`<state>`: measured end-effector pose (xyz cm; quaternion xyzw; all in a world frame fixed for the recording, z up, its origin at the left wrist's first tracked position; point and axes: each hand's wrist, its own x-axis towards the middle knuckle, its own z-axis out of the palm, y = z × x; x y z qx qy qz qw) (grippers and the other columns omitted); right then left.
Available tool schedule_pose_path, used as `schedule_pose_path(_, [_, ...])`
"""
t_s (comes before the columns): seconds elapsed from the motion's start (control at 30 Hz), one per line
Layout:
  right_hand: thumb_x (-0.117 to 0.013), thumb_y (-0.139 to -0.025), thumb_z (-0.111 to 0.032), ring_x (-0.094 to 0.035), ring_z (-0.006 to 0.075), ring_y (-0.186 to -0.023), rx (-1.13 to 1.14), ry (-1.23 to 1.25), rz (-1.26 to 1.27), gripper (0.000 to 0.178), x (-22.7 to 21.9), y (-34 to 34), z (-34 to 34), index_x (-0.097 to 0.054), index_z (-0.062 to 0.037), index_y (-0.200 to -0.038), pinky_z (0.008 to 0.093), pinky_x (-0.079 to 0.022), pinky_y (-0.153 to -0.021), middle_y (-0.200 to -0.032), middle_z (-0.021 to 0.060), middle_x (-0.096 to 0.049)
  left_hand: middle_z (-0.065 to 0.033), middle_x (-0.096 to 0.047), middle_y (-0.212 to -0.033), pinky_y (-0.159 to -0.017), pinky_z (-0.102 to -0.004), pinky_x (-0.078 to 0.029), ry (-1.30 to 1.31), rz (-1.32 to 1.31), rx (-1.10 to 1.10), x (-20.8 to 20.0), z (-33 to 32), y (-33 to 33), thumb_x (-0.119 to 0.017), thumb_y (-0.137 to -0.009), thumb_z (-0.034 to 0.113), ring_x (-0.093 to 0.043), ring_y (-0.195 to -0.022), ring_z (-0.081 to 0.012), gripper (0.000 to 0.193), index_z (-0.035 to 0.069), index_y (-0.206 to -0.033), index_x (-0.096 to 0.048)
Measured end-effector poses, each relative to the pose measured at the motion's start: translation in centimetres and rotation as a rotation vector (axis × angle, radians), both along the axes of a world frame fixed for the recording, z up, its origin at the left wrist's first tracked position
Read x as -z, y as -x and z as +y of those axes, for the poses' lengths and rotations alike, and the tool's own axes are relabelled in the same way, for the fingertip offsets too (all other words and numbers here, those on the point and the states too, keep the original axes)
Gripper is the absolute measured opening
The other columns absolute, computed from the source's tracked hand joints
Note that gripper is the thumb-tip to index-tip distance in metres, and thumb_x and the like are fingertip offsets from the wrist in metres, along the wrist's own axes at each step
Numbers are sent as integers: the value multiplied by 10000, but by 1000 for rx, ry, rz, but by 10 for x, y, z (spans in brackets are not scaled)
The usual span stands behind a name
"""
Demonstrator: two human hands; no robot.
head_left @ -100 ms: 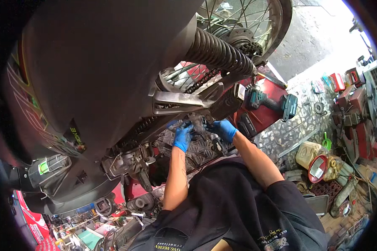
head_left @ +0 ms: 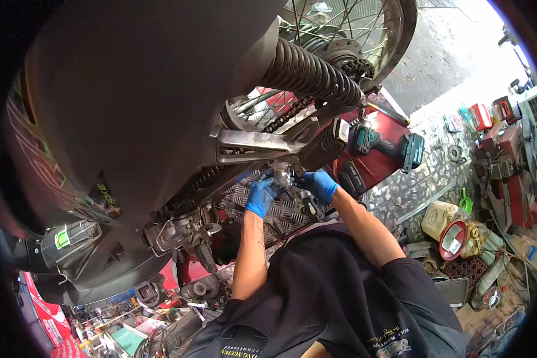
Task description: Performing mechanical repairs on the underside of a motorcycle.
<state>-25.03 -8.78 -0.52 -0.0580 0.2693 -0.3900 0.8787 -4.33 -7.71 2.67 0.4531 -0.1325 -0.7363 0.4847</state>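
Note:
Both my hands wear blue gloves and meet below the motorcycle's silver footrest bracket (head_left: pixel 253 140). Between them is a small, shiny grey metal part (head_left: pixel 283 173), whose exact kind I cannot make out. My left hand (head_left: pixel 261 196) is closed on its left side, fingertips dark with grime. My right hand (head_left: pixel 320 185) pinches at its right side, its fingers partly hidden against dark surroundings. Beneath the hands lies a diamond-tread metal plate (head_left: pixel 286 216) with dark parts on it. The motorcycle's dark body panel (head_left: pixel 149 101) fills the upper left.
A teal cordless impact driver (head_left: pixel 379 145) lies on a red surface (head_left: pixel 373 170) right of my hands. The spoked rear wheel (head_left: pixel 394 36) and coil shock absorber (head_left: pixel 316 71) stand beyond. Yellowish jugs (head_left: pixel 440 218) are at the right; a parts tray (head_left: pixel 128 340) is lower left.
The grey metal part has turned between my fingers and shows a brighter, shinier face. My hands have stayed in nearly the same place.

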Motion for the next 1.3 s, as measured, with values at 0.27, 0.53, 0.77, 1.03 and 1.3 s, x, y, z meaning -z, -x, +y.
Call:
schedule_pose_path(0.27, [-563,-881,-34,-633,172,-788,1,104,237,179,-5,0,7,-626,-10,-1047,276,-535,-756,-950,89,-662,-81,-678,-862,-638,-269,-552,11,-270,13,-27,-1,13,-611,-811,-13,-645,-717,-165,213,44,-1013,-652])
schedule_pose_path(0.53, [-598,-876,-80,-580,94,-677,384,163,487,194,-47,79,-22,-653,-17,-1052,190,-476,-646,-841,41,-654,-59,-678,-776,-632,-250,-528,20,-762,115,-6,12,-13,-625,-794,21,-619,-676,-139,152,26,-935,-681])
schedule_pose_path(0.77, [-606,-873,-92,-570,83,-687,328,169,603,200,-33,96,-4,-654,-31,-1057,183,-464,-649,-828,20,-655,-52,-676,-734,-602,-260,-499,31,-1206,379,17,10,-14,-635,-752,41,-587,-632,-128,135,-1,-866,-693])
schedule_pose_path(1.03, [-613,-867,-101,-584,88,-694,223,215,597,222,-24,80,4,-651,-28,-1073,187,-478,-651,-850,31,-666,-50,-670,-732,-602,-244,-492,118,-1146,293,21,10,-8,-633,-770,44,-572,-616,-119,118,-6,-863,-684])
schedule_pose_path(1.3, [-623,-871,-126,-632,106,-772,151,212,615,193,-31,67,3,-647,-35,-1039,178,-476,-636,-881,41,-666,-72,-686,-745,-635,-273,-497,-2,-1148,269,40,4,-18,-654,-765,113,-588,-624,-148,134,11,-844,-693])
